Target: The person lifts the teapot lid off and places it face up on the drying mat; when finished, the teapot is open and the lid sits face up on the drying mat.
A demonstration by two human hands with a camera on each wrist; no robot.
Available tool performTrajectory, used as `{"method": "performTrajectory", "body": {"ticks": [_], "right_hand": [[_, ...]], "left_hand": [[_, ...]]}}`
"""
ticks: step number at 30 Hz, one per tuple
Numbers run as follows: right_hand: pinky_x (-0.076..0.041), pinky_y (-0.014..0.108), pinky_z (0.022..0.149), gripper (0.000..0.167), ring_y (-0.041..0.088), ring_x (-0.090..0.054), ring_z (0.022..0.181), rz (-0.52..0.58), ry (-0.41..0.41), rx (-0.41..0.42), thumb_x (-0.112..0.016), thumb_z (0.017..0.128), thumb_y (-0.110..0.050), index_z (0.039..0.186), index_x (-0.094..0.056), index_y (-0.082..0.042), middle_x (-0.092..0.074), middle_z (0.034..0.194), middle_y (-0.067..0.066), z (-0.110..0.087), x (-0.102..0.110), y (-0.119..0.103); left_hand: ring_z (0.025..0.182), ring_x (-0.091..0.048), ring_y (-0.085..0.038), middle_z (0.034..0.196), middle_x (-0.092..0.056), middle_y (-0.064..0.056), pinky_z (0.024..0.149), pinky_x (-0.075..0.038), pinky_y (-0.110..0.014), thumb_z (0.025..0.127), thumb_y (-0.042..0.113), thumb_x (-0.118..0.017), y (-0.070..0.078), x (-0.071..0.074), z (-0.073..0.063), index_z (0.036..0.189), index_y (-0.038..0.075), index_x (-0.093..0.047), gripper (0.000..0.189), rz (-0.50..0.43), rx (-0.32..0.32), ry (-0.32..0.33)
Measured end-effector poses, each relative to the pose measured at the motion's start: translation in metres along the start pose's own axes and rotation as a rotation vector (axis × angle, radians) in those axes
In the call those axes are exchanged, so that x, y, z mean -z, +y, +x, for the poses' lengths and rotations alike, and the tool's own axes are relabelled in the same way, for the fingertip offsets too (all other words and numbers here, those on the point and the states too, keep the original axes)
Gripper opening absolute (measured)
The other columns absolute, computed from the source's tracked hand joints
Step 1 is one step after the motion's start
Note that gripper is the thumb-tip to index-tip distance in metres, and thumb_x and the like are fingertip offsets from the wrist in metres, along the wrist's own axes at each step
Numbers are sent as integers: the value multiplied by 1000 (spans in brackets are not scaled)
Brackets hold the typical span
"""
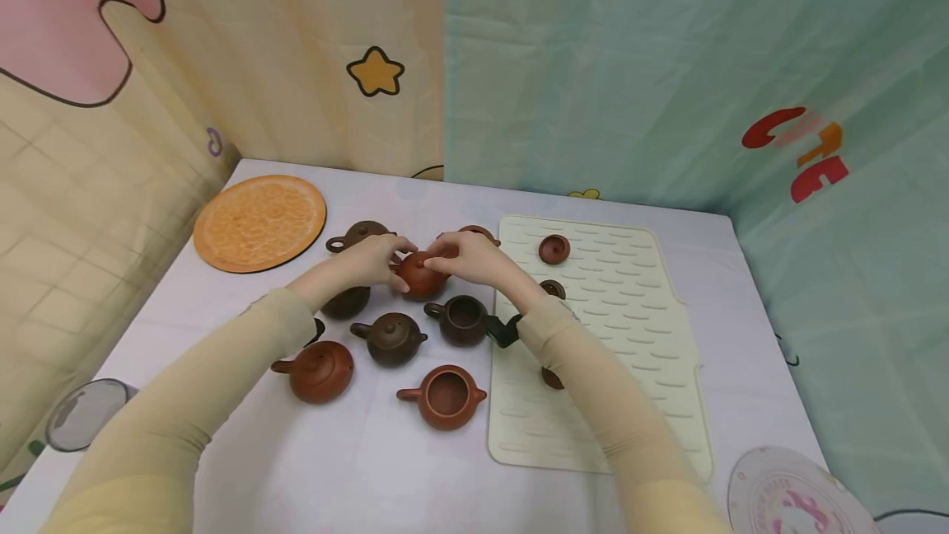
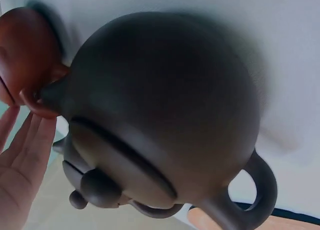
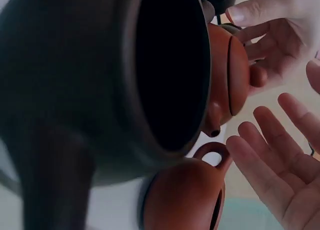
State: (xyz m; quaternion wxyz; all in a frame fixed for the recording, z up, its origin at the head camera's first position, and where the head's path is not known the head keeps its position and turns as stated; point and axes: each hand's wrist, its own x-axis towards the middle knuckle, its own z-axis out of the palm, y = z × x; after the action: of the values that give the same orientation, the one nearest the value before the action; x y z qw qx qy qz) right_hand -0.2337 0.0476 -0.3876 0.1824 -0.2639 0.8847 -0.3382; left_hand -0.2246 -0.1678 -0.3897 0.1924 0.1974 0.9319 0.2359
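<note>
A red-brown clay teapot (image 1: 424,280) with its lid on stands between both hands. My left hand (image 1: 376,260) is at its handle side, thumb and fingers apart, fingertips right at the pot. My right hand (image 1: 474,258) reaches over its other side; in the right wrist view the right fingers (image 3: 272,135) are spread and hold nothing, close to the lid knob (image 3: 258,76). A dark brown lidded teapot (image 2: 165,90) fills the left wrist view. The lidless dark teapot (image 1: 463,321) sits just in front of the red one. Partly behind the right hand is another red teapot (image 1: 479,231).
Nearer me stand a lidless red teapot (image 1: 448,396), a lidded red one (image 1: 320,372) and a dark lidded one (image 1: 393,339). The cream ridged mat (image 1: 615,336) at right bears small lids (image 1: 553,249). An orange round mat (image 1: 259,223) lies back left, a clear glass (image 1: 87,414) front left.
</note>
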Motion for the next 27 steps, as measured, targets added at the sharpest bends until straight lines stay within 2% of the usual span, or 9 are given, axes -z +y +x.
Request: {"method": "performTrajectory", "body": {"ticks": [3, 10, 19, 23, 27], "right_hand": [[-53, 33, 89, 30, 19, -64, 108, -23, -24, -26, -66, 95, -28, 120, -70, -13, -71, 119, 4, 10, -5, -3], [-52, 35, 95, 29, 22, -61, 118, -102, -63, -38, -68, 94, -20, 121, -70, -10, -69, 123, 7, 24, -11, -13], [-51, 33, 93, 17, 20, -62, 108, -205, -2, -52, -72, 90, -14, 107, -72, -11, -71, 112, 6, 26, -16, -18], [-52, 34, 93, 14, 20, -64, 110, -169, 28, -42, -71, 91, -14, 105, -71, -10, -71, 112, 6, 21, -14, -18], [-53, 34, 88, 15, 21, -65, 106, -66, 75, -39, -69, 93, -18, 106, -69, -10, -71, 114, 7, 11, -6, -13]], "left_hand": [[116, -63, -36, 129, -62, -22, 97, -51, -47, 78, 15, -84, -2, -4, 2, 133, -2, -55, 64, -20, 9, 3], [113, -65, -32, 128, -63, -22, 96, -52, -46, 79, 19, -84, -8, -7, 5, 133, 0, -56, 64, -23, 26, 11], [113, -65, -34, 131, -61, -21, 96, -52, -46, 79, 20, -84, -9, -8, 6, 130, 3, -56, 61, -46, 34, 19], [116, -63, -34, 134, -60, -22, 98, -50, -47, 79, 22, -84, -9, -8, 5, 131, 4, -55, 62, -54, 51, 17], [119, -60, -35, 134, -60, -22, 101, -47, -50, 79, 23, -84, -9, -9, 5, 131, 5, -55, 62, -47, 61, 18]]}}
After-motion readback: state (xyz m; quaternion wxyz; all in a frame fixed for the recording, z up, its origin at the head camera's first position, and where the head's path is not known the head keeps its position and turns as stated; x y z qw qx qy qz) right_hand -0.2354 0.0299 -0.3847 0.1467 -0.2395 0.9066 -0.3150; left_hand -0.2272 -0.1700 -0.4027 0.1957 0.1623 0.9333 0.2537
